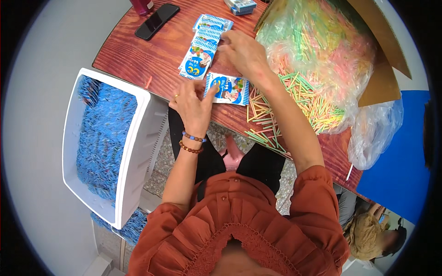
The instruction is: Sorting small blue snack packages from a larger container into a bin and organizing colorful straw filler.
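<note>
Small white-and-blue printed packets lie on the reddish wooden table in front of me. Several overlap in a row point(197, 59); one single packet point(234, 90) lies crosswise at the table's near edge. My left hand point(191, 103) is at the near end of the row, its thumb resting on the left end of the single packet and its fingers apart. Reaching over the table, my right hand point(246, 53) has bent, parted fingers at the right side of the row's far part. Its palm side is hidden.
Loose pastel sticks point(304, 99) spill from a clear plastic bag point(317, 46) beside a cardboard box point(380, 85). A black phone point(157, 21) lies far left. A white bin point(133, 133) at left holds blue packets or wrappers point(103, 138). Another person point(368, 234) sits lower right.
</note>
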